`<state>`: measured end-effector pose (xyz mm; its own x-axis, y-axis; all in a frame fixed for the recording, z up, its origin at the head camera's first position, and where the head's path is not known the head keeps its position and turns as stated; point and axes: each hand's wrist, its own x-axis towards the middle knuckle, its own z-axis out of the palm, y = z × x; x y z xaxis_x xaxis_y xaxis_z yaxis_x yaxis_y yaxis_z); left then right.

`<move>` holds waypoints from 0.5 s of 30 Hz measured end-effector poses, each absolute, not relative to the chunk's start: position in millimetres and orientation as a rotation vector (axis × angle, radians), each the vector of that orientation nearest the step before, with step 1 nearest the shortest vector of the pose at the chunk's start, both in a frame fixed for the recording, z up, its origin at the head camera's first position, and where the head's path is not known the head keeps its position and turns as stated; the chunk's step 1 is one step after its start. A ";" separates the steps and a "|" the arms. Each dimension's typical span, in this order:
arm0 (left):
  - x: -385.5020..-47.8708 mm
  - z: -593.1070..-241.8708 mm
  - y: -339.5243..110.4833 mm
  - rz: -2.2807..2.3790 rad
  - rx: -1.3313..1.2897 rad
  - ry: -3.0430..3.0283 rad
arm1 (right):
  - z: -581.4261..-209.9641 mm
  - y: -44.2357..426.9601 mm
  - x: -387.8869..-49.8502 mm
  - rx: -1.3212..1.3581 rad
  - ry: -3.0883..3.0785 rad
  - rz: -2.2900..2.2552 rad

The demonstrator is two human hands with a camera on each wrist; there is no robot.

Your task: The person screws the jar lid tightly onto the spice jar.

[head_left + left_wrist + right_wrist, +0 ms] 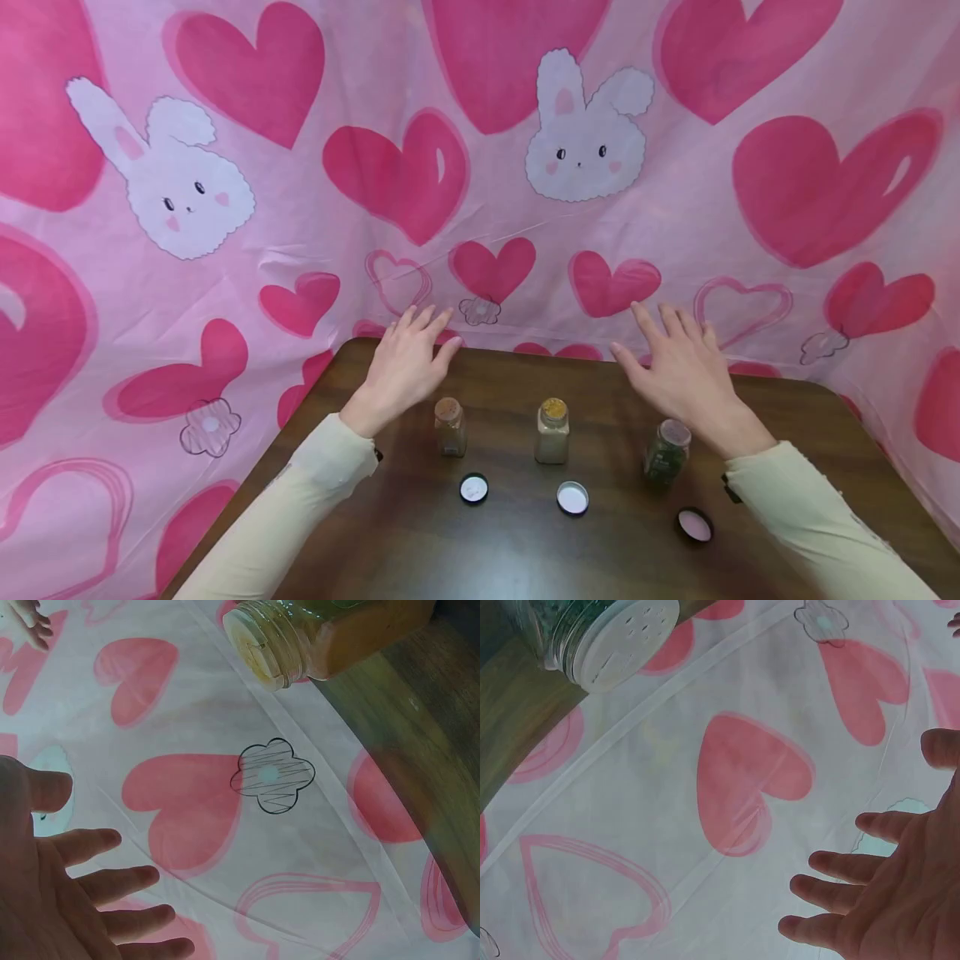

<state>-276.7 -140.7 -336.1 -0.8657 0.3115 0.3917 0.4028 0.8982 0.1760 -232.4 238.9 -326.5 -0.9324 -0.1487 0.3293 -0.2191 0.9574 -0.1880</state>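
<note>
In the head view, three uncapped spice jars stand on the table. Nearest my left hand (405, 358) is a jar of brown powder (451, 433); that hand is raised with fingers spread and holds nothing. A jar of yellow spice (552, 437) stands in the middle. My right hand (681, 367) hovers behind the jar of green herbs (666, 457), fingers spread and holding nothing. The right wrist view shows that jar's perforated white top (630, 641). In front of the jars lie a left cap (474, 489), a middle cap (572, 498) and a right cap (694, 526), insides up.
The dark wooden table (525, 554) ends just beyond the hands. A pink cloth (495, 208) printed with hearts and white rabbits hangs behind it and along both sides.
</note>
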 end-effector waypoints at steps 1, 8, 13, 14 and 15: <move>-276.6 -336.1 -140.8 -0.362 -0.527 -2.703 | -326.8 238.3 -232.3 0.273 -2.789 0.314; -273.2 -337.7 -142.0 -0.393 -0.552 -2.677 | -333.8 233.6 -230.8 0.309 -2.746 0.302; -271.2 -341.2 -146.5 -0.465 -0.548 -2.680 | -337.5 225.6 -229.4 0.346 -2.734 0.307; -271.0 -342.1 -147.5 -0.480 -0.543 -2.686 | -337.5 223.9 -229.1 0.353 -2.730 0.305; -270.5 -343.0 -148.2 -0.495 -0.539 -2.689 | -337.1 222.3 -228.7 0.359 -2.729 0.306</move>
